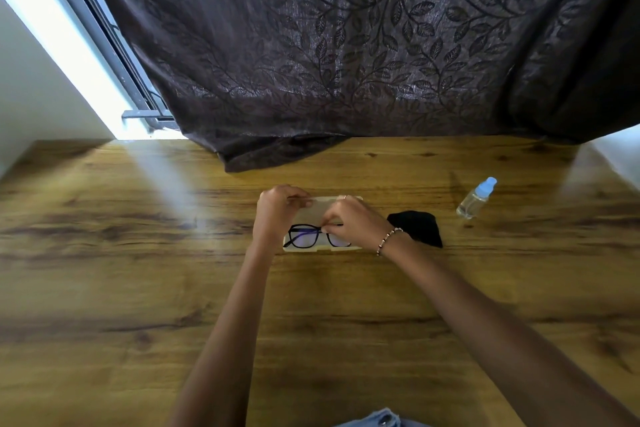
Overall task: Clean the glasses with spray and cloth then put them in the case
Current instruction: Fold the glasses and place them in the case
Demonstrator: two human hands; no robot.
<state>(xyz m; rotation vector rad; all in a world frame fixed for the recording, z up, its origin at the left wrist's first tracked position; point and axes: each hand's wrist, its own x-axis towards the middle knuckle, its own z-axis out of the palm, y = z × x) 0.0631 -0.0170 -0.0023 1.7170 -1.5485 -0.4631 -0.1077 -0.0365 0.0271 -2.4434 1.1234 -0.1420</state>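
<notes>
Black-framed glasses [304, 236] lie inside an open beige case [322, 248] at the middle of the wooden table. The case lid [320, 206] stands raised behind them. My left hand [275, 215] grips the lid's left end. My right hand [353, 222] pinches the top of the glasses frame near the bridge and covers the right lens. A black cloth [417, 226] lies crumpled just right of the case. A small clear spray bottle [476, 198] with a light blue cap stands further right, apart from both hands.
The wooden table [138, 288] spreads wide around the case. A dark leaf-patterned curtain [346, 45] hangs behind and drapes onto the table's far edge. A bright window strip [69, 45] is at the left. Denim fabric [377, 419] shows at the bottom edge.
</notes>
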